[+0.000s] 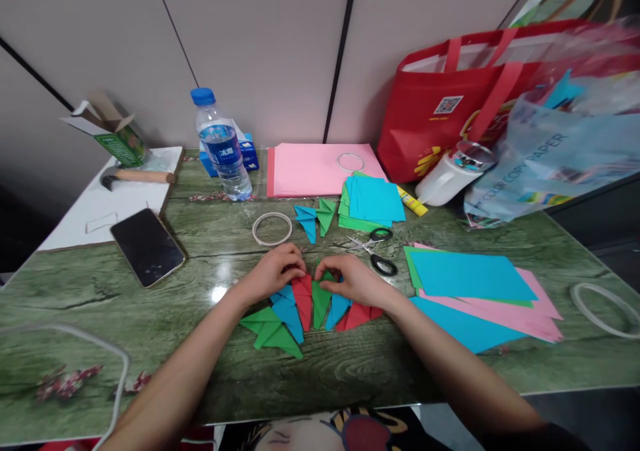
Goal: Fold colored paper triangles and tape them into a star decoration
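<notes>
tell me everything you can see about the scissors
The scissors have slim, silvery, metal-looking blades and two black, plastic-looking finger loops. They lie flat on the table, partly open, blades pointing left and loops spread to the right. They sit just beyond the right hand, which isn't holding them. Whether the upper loop touches the green paper is unclear.

Your left fingers (299, 269) hide the tops of the blue (287, 309) and red pieces (302, 300); your right hand (350, 279) covers parts of the folded pieces (338, 309) beneath it, so you can't tell whether either grip is closed. The bottle (227, 154) blocks part of the blue pack (249, 154). The picture's right edge cuts off your plastic bag (560, 147), the left edge your cable (75, 331), the bottom edge your printed shirt (320, 434). The green box (123, 141) is blurred, its print unreadable.
</notes>
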Demonstrator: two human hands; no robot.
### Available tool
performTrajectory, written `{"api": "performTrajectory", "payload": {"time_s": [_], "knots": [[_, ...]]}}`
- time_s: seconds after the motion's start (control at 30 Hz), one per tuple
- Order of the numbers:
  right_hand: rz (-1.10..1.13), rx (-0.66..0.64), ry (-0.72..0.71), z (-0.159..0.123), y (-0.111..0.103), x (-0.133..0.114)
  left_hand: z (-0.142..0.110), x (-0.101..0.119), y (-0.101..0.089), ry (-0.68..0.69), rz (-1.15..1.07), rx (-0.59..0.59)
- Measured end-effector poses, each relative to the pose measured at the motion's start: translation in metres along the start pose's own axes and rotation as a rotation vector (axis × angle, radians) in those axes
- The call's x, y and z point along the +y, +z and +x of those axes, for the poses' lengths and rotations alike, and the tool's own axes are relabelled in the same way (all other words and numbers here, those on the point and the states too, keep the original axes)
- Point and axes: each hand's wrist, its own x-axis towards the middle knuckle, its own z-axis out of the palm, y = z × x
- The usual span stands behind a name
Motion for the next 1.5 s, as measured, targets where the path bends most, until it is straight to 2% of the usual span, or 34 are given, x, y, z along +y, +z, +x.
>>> {"api": "performTrajectory", "payload": {"time_s": [0.37, 0.63, 1.13, 1.5], "knots": [[-0.007, 0.024, -0.018, -0.002, 0.002, 0.0, 0.0, 0.002, 0.002, -0.023, -0.023, -0.014], [-0.035, 0.043, 0.003, -0.004, 0.003, -0.006, 0.002, 0.002, 0.001, -0.022, -0.064, -0.065], [-0.032, 0.014, 0.022, -0.004, 0.005, -0.01, 0.0, 0.004, 0.003, -0.143, -0.131, -0.049], [-0.109, -0.002, 0.057, -0.007, 0.009, -0.01, 0.001, 0.003, 0.004, -0.075, -0.055, -0.052]]}}
